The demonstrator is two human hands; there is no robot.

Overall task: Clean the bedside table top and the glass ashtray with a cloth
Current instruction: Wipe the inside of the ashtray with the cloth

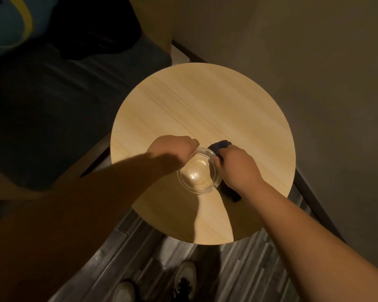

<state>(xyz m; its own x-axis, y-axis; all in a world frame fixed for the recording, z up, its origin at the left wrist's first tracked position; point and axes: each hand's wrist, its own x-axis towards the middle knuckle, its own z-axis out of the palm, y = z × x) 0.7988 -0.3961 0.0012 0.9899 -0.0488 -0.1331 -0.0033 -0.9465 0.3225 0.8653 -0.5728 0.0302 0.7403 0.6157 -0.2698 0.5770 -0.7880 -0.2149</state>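
A round light-wood bedside table top (205,105) fills the middle of the head view. Over its near half, a clear glass ashtray (198,172) is held with its hollow facing up. My left hand (172,150) grips the ashtray's far-left rim. My right hand (236,166) holds a dark blue cloth (219,146) against the ashtray's right side; more of the cloth hangs out below the hand. Whether the ashtray touches the table I cannot tell.
A dark bed or sofa cushion (63,110) lies to the left of the table. A plain wall (314,73) stands close behind and to the right. Grey wood-plank floor (244,275) and my shoes (183,277) show below.
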